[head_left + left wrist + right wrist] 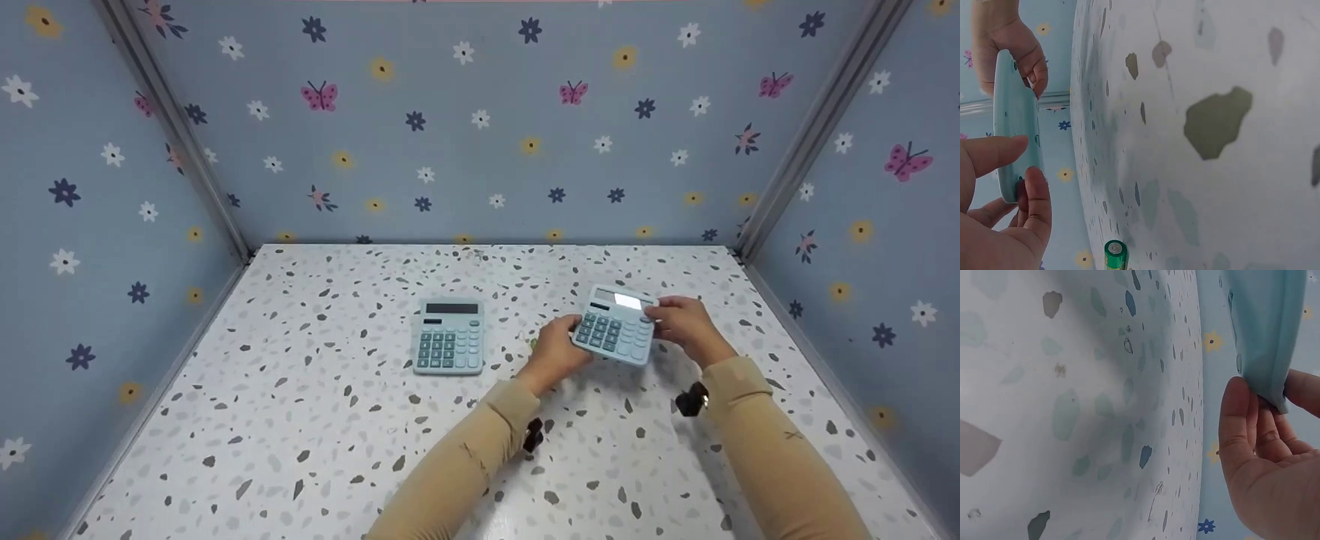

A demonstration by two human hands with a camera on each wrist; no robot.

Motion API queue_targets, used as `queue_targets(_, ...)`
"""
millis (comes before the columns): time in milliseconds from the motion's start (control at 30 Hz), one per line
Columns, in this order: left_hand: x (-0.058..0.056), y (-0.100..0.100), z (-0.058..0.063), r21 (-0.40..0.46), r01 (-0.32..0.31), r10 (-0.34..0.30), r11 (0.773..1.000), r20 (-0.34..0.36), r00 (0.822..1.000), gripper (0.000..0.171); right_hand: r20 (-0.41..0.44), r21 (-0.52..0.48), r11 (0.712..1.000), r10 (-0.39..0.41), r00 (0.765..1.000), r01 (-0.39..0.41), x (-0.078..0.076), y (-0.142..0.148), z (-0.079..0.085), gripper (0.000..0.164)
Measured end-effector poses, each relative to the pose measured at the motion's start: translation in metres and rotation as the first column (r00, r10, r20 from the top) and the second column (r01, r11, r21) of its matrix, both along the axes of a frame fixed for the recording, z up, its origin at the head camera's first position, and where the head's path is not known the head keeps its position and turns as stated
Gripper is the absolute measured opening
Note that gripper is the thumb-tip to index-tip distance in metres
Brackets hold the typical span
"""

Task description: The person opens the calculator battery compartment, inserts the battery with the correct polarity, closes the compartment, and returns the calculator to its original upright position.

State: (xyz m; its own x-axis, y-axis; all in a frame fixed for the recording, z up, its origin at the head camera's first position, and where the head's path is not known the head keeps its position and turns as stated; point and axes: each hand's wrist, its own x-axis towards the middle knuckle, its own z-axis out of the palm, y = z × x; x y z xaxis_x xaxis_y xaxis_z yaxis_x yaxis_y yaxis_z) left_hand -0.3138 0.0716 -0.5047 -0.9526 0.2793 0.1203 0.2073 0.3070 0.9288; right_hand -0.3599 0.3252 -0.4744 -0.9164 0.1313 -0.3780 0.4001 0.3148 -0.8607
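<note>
A light blue calculator (616, 327) is held above the tabletop, tilted, with its keys and shiny display facing up. My left hand (559, 351) grips its left edge between thumb and fingers. At its upper right edge, my right hand (686, 327) pinches it. Both wrist views show the calculator side-on, the left one (1016, 118) with both hands on it, the right one (1266, 332) with the right fingers at its corner. A green battery (1114, 254) is on the table near my left hand, mostly hidden from the head view.
A second light blue calculator (450, 337) lies face up on the speckled white table (300, 420), left of my hands. Blue flowered panels (480, 150) enclose the table at the back and both sides, with metal posts (817, 127) at the corners.
</note>
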Motion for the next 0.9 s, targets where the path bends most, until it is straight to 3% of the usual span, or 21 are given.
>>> queue_targets(367, 0.003, -0.013, 0.006, 0.005, 0.025, -0.025, 1.000, 0.027, 0.999, 0.060, -0.076, -0.085, 0.995, 0.043, 0.996, -0.049, 0.012, -0.005, 0.007, 0.056)
queue_targets(633, 0.005, -0.024, 0.005, -0.065, 0.069, -0.074, 0.995, -0.079, 0.994, 0.047, -0.132, -0.135, 0.988, 0.062, 0.989, -0.080, 0.019, -0.009, 0.005, 0.055)
queue_targets(900, 0.006, -0.035, 0.005, -0.059, 0.073, -0.081, 0.996, -0.157, 0.984, 0.043, -0.136, -0.177, 0.979, 0.078, 0.988, -0.102, 0.024, -0.014, 0.007, 0.061)
